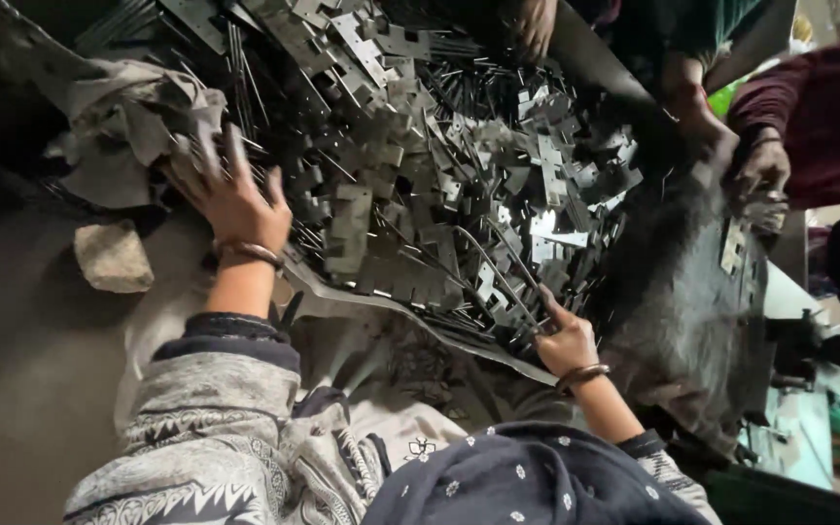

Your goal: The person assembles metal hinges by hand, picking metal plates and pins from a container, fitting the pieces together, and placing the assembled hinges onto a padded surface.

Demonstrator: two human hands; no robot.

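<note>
Our left hand [230,199] spreads wide over the metal scrap heap [439,165] at centre frame; our right hand [564,340] pinches thin metal strips [498,277] above the dim grey floor [21,331].

Left hand [230,194] motion-blurred over the heap of stamped metal pieces [439,165], fingers smeared, grip on anything there impossible to tell. Right hand [564,340] at the heap's near edge, fingertips buried among thin metal strips [498,277]; closed on one or not, unclear. Heap itself cut off by the top edge, deeper layers hidden under upper pieces. Beyond the heap, other people's hands [760,165] partly cropped, one at the top edge [535,24] showing only fingers. Grey cloth [138,107] left of the heap fading into shadow.
</note>
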